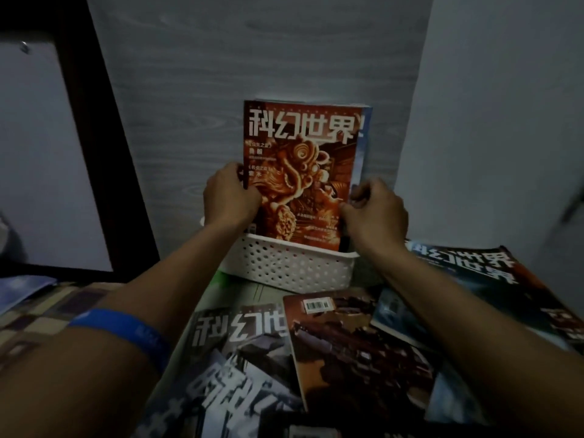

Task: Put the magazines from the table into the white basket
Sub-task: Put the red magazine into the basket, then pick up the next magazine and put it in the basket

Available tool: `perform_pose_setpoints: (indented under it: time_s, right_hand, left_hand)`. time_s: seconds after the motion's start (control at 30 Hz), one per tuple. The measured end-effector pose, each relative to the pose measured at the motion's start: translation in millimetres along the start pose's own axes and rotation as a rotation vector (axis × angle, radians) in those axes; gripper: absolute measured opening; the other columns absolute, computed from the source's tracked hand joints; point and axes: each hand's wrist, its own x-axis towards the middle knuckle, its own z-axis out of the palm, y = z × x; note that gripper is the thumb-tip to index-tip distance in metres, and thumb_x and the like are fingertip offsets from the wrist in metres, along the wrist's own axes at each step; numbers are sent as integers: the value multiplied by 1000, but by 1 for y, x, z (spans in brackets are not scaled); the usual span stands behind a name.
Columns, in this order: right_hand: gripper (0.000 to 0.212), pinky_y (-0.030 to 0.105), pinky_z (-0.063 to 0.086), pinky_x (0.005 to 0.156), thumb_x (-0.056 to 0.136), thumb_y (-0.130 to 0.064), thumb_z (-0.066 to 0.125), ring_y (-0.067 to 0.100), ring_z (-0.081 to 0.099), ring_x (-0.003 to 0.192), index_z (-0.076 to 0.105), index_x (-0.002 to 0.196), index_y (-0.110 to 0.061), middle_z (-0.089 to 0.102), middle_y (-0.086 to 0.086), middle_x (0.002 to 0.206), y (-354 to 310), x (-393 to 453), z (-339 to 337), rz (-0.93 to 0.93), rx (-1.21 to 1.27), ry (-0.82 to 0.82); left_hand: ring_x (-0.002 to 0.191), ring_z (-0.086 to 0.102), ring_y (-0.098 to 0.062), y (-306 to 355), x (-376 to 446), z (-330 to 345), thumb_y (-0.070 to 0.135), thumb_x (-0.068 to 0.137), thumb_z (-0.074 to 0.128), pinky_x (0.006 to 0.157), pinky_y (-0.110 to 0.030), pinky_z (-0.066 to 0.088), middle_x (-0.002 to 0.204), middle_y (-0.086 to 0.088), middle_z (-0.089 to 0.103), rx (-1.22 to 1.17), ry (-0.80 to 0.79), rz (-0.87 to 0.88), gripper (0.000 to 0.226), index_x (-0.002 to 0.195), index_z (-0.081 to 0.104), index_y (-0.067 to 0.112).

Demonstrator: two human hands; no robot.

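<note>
- Orange magazine (300, 172) upright in white basket (284, 267), backed against grey wall (252, 58).
- Left hand (230, 197), right hand (376, 213) clamped on its side edges.
- Remaining magazines (357, 349) crowd desk (240, 295) before basket.

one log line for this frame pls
step: seating upright orange-red cover magazine in white perforated plastic basket | left hand, right hand: gripping its edges | left: several magazines on table

The magazine (300, 172) I hold has a glossy paper cover. The white basket (284, 267) looks like perforated matt plastic. The wall (252, 52) behind shows grey wood grain.
</note>
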Motion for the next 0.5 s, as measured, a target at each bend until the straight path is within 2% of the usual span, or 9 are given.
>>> perform_pose_setpoints:
  time_s: [0.07,0.17,0.23,0.27,0.3,0.37,0.4,0.43,0.5]
  right_hand:
    - [9,30,51,68,89,-26,66,13,61,82,57,93,-26,60,-11,87,-3,-12,-11,-57,26,-149]
    - [11,15,41,66,92,-27,65,5,58,87,63,102,-25,62,-8,104,2,-32,-35,-146,78,-428]
    - [17,16,38,65,92,-36,62,-1,53,83,63,104,-25,60,-6,109,1,-49,-63,-187,28,-480]
    - [20,20,41,68,92,-40,62,1,53,85,63,106,-26,58,-6,109,1,-56,-79,-199,-8,-483]
    - [24,25,45,73,91,-42,62,6,56,90,62,108,-26,58,-7,109,0,-66,-96,-209,-39,-493]
    - [27,32,52,80,90,-40,65,12,62,96,63,111,-23,63,-6,109,0,-89,-132,-246,-97,-575]
    - [26,33,53,82,90,-37,66,14,65,98,63,112,-24,65,-6,110,1,-100,-151,-281,-143,-651]
    - [27,33,53,85,90,-37,66,14,65,101,64,113,-26,67,-5,112,2,-108,-166,-323,-223,-753]
    - [38,34,48,98,87,-47,66,11,59,114,60,123,-35,61,-9,128,0,-124,-194,-356,-430,-1001]
  left_hand:
    - [106,58,-15,1,-20,-6,29,90,63,88,-40,51,119,3,62,-4,-44,76,34,123,56,24]
    - [125,46,-18,-7,-60,-21,43,93,56,97,-42,41,138,2,48,131,-348,287,51,139,40,28]
    - [138,34,-21,-10,-83,-40,48,93,52,109,-47,34,155,-1,34,88,-493,297,60,147,32,28]
    - [139,33,-21,-9,-92,-50,48,93,54,109,-46,34,155,-1,34,51,-494,280,60,146,34,28]
    - [134,40,-20,-5,-104,-61,46,92,57,105,-43,39,148,-2,43,26,-462,256,52,140,42,29]
    - [110,60,-14,4,-132,-84,45,90,61,87,-33,50,115,10,62,13,-430,306,26,114,58,36]
    - [99,64,-8,11,-149,-97,50,88,60,80,-30,52,102,20,64,35,-495,422,19,104,60,40]
    - [93,64,-2,21,-165,-108,57,87,57,77,-26,53,97,25,64,95,-606,582,23,102,61,40]
    - [95,63,0,38,-197,-121,68,85,51,80,-28,54,108,22,67,244,-830,818,45,117,60,37]
